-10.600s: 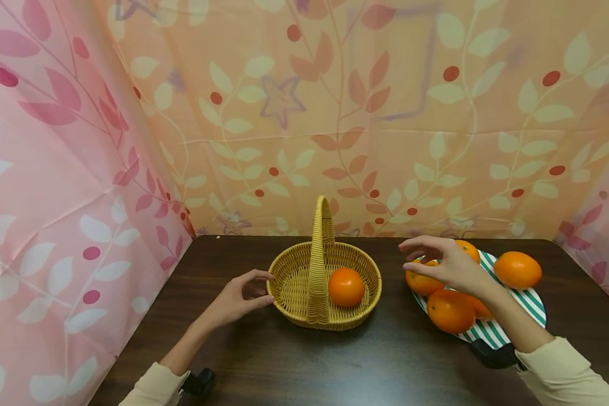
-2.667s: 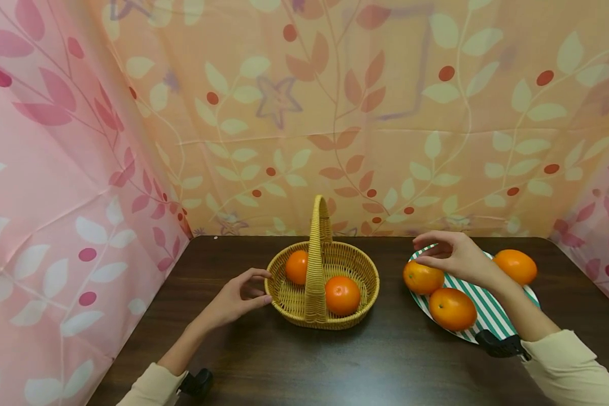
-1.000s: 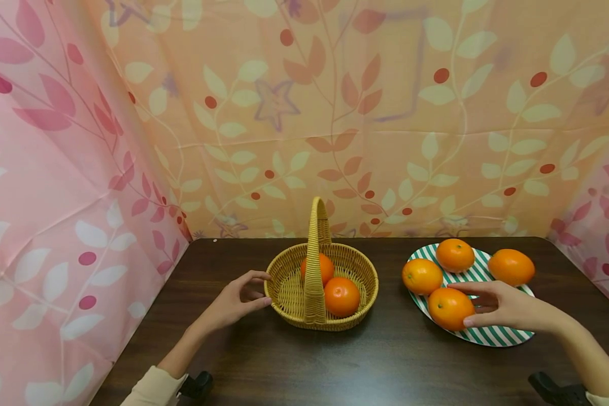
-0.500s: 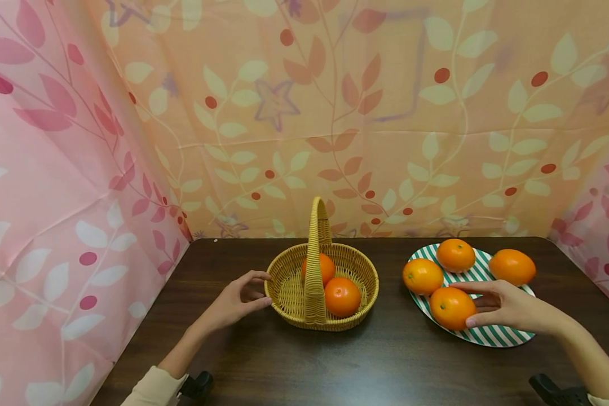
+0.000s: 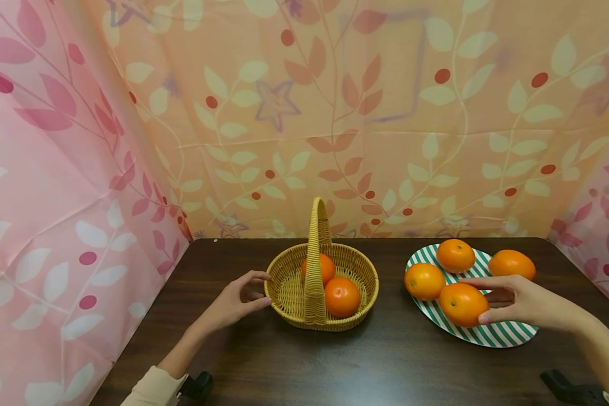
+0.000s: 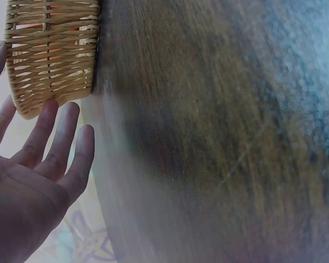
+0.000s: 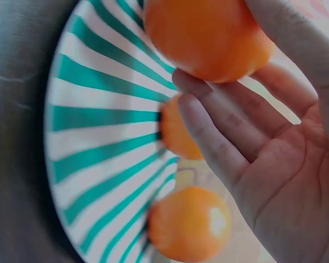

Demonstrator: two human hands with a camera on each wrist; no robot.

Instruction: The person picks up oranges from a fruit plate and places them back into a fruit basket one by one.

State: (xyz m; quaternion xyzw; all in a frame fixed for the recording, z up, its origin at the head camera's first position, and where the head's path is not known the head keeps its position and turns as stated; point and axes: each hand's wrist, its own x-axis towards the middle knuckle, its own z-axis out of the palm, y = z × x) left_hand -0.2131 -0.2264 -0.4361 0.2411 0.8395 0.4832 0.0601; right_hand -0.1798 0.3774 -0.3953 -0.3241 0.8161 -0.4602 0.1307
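Note:
My right hand (image 5: 520,301) grips an orange (image 5: 463,305) between thumb and fingers, low over the front of a green-and-white striped plate (image 5: 504,336). In the right wrist view that orange (image 7: 205,35) sits above the fingertips, against the thumb. Three more oranges lie on the plate: one at left (image 5: 424,281), one at the back (image 5: 455,256), one at right (image 5: 512,264). My left hand (image 5: 235,301) touches the left end of a yellow wicker basket (image 5: 289,293) with loosely extended fingers. Inside it are two oranges, one at the front (image 5: 342,297) and one partly behind the handle (image 5: 325,269).
Dark wooden table (image 5: 304,366) lies beneath everything. The basket's tall arched handle (image 5: 314,259) rises across its middle. A patterned orange cloth (image 5: 304,141) hangs at the table's back edge, and a pink one (image 5: 81,225) stands along the left.
A second orange has joined the first in the basket and since shifted right. Lately my right hand took hold of the front orange and moved right, the plate shifting slightly. Left hand stays put.

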